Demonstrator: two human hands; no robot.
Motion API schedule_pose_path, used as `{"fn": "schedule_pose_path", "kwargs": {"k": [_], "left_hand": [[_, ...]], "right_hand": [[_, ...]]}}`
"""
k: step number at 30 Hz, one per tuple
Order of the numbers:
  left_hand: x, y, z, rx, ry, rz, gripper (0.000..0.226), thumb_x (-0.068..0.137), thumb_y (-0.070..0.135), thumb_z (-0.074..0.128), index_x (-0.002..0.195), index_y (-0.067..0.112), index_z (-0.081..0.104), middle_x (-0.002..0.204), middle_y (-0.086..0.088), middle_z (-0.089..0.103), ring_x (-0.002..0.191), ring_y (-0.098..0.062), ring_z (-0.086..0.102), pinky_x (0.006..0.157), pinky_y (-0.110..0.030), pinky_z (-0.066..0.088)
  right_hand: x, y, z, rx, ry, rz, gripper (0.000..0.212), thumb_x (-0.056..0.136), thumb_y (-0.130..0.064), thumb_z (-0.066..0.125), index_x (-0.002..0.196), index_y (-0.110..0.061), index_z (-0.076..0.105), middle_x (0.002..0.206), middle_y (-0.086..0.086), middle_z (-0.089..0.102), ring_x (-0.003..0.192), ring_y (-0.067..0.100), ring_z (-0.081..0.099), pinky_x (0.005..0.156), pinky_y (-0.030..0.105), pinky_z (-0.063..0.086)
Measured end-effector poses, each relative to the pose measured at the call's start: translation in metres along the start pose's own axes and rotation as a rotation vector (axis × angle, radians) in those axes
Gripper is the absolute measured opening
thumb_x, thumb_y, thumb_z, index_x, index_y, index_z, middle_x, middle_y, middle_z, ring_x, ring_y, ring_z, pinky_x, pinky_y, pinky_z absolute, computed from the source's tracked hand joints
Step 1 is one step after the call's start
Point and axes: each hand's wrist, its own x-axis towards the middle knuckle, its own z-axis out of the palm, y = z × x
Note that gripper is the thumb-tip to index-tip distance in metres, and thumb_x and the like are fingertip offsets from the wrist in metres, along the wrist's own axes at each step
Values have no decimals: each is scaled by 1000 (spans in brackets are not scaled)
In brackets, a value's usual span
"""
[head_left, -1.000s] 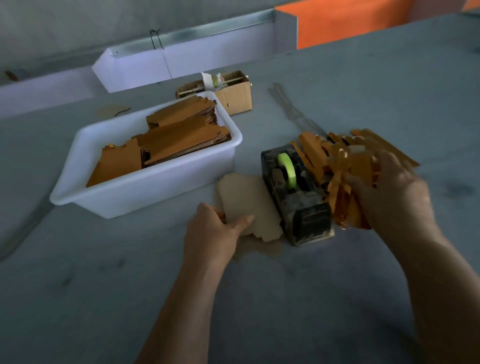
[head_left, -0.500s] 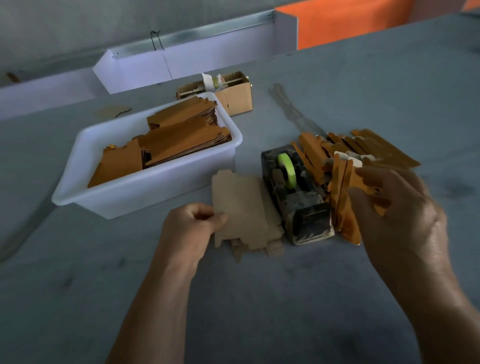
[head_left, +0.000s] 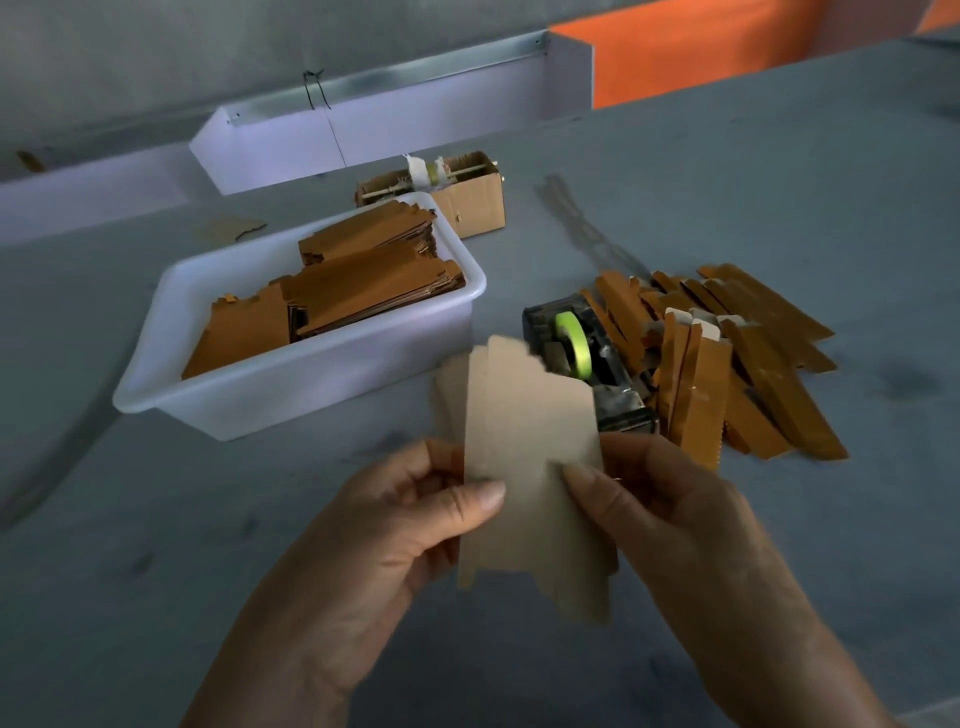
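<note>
— Above the grey table (head_left: 779, 182), close to the camera, what does the person hold?
— One flat tan cardboard blank (head_left: 524, 467), lifted clear of the surface and roughly upright, with notched edges at top and bottom.
— How do the hands sit on it?
— The left hand (head_left: 384, 535) pinches the left edge, thumb on the near face and curled fingers behind. The right hand (head_left: 691, 525) pinches the right edge the same way, thumb tip pressed on the front.
— What lies just behind it?
— A dark tape dispenser (head_left: 608, 364) with a green roll (head_left: 574, 343), partly hidden by the blank. Against its right side lies a loose pile of folded orange-brown pieces (head_left: 769, 358).
— And to the left?
— A white plastic tub (head_left: 291, 400) holding stacks of brown blanks (head_left: 363, 280). Behind the tub stands a small open cardboard box (head_left: 478, 205), and further back a long white channel (head_left: 389, 135).
</note>
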Motion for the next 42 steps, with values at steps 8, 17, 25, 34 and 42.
{"fn": "schedule_pose_path", "kwargs": {"k": [8,17,25,34,42], "left_hand": [[1,-9,19,161,35,61,34,62,26,77,95,20,74,92,-5,76,86,-20,72,75,-34,54],[8,-18,33,248,256,106,23,71,17,81,92,19,73,82,-3,76,81,-21,72,78,-42,57],[9,-22,48,281,344,193,18,74,11,75,81,28,72,68,-2,73,62,-23,68,52,-39,55],[1,-21,41,396,68,254,23,76,44,64,89,29,74,84,3,75,84,-12,71,82,-40,56],[-2,-16,34,311,-70,159,21,79,29,65,97,25,75,89,1,76,87,-12,72,72,-21,55]], "right_hand": [[2,4,-3,267,-145,102,36,61,-28,65,94,-15,68,75,-1,71,72,9,67,61,20,54],[1,10,2,119,-55,-8,12,80,-16,65,87,-25,70,80,-7,72,77,9,67,66,23,54],[-10,5,11,155,-33,-70,41,64,-51,59,92,-22,62,71,-2,69,65,12,68,56,22,53],[-9,7,6,158,-52,-54,35,71,-39,56,101,-21,58,84,-2,74,78,13,72,71,31,58],[-7,8,-1,11,44,-43,45,52,-59,57,87,-31,63,80,-12,68,77,4,66,69,26,52]]}}
